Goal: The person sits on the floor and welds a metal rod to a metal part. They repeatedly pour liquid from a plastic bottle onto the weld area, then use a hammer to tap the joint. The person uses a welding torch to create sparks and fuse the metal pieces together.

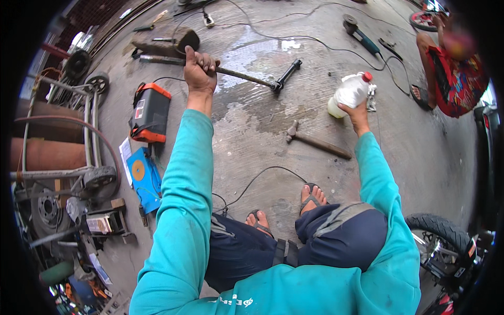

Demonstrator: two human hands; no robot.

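Here, nearest me, my two sandalled feet stand on the wet concrete floor, with a black cable looping just ahead of them. I take the hammer lying on the floor as landmark. Right of it and slightly beyond, my right hand props a white plastic bottle with a red cap from below, tilted cap-up, probably so nothing spills; its fingers are behind the bottle, so I cannot tell how they wrap it. Left of the hammer and farther out, my left hand is closed in a full fist around a long steel rod, lifting that end; the rod's far end, a black cross-handle fitting, rests on the floor beyond the hammer. An orange welding machine sits well left of the hammer. Beyond it, an angle grinder lies on the floor. A seated person is cut off by the rim, far right.
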